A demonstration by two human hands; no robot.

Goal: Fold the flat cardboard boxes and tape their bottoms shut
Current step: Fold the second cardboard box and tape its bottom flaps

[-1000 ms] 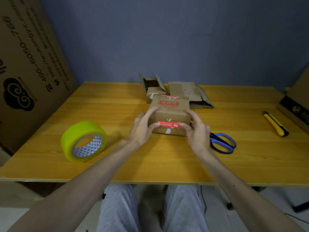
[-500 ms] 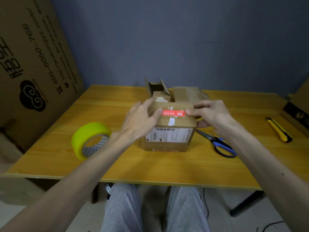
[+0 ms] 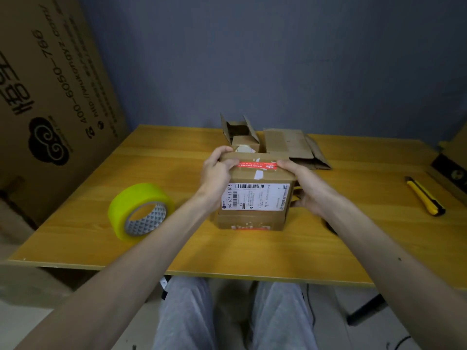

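Observation:
A brown cardboard box (image 3: pixel 255 198) stands upright at the middle of the wooden table (image 3: pixel 252 251), its white shipping label facing me and a red tape strip along its top front edge. My left hand (image 3: pixel 217 173) grips the box's upper left corner, fingers curled over the top. Against the right side, my right hand (image 3: pixel 303 188) holds the box, thumb lying on the top edge by the red strip. A yellow tape roll (image 3: pixel 140 210) lies to the left. Behind the box are a small folded box (image 3: pixel 240 132) with flaps up and a flat cardboard box (image 3: pixel 290 145).
A yellow utility knife (image 3: pixel 424 195) lies at the right of the table. Large printed cardboard (image 3: pixel 45 97) leans on the left, and another carton (image 3: pixel 452 162) sits at the right edge. A dark scissors handle (image 3: pixel 329 227) peeks from under my right forearm. My knees are below the table's front edge.
The box was tipped up from lying low to standing with its label facing me. Both hands shifted to its upper corners and sides, and my view moved closer.

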